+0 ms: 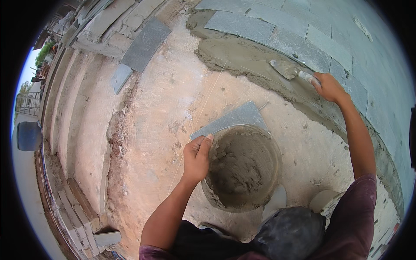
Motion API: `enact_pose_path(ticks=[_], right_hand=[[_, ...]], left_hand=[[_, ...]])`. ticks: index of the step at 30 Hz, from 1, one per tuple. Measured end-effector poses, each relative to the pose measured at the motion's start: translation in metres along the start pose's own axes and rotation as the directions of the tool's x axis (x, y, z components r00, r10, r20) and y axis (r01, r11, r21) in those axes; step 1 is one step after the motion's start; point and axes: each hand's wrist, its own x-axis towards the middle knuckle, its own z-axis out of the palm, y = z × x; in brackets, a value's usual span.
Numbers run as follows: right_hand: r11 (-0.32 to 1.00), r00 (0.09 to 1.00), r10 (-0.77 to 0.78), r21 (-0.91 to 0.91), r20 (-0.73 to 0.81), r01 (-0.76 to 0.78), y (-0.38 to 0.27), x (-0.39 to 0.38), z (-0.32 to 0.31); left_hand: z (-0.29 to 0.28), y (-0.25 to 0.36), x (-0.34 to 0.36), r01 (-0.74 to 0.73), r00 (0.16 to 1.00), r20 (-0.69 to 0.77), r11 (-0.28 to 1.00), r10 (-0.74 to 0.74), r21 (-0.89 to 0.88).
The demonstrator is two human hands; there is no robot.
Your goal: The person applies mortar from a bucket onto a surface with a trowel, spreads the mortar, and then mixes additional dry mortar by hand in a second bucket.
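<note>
My left hand (197, 158) is closed on the upper left rim of a round bucket (276, 162), thumb pointing up. Wet grey mortar (240, 169) coats the inside of the bucket. Out to the far right, my right hand (330, 88) grips a trowel (284, 69) by its pale handle. The trowel's blade lies on a band of spread mortar (242, 54) along the edge of the laid grey stone tiles (240, 26). Just beyond the bucket rests a loose grey tile (236, 118), partly hidden by the bucket's rim.
A dark tile (146, 43) and a smaller tile piece (121, 78) lie at the far left, beside bare concrete steps (93, 108). A thin string (212, 89) crosses the rough floor. At the left edge stands a blue barrel (28, 136).
</note>
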Motion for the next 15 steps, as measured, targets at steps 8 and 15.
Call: enact_pose_path(ticks=[8, 15], right_hand=[[0.964, 0.924, -0.265, -0.041, -0.278, 0.264, -0.090, -0.097, -0.044], [0.818, 0.874, -0.484, -0.327, 0.051, 0.473, -0.136, -0.146, -0.037]], left_hand=[[0.013, 0.004, 0.002, 0.002, 0.999, -0.032, 0.999, 0.000, 0.054], [0.011, -0.001, 0.018, 0.069, 0.997, -0.039, 0.997, -0.068, 0.024]])
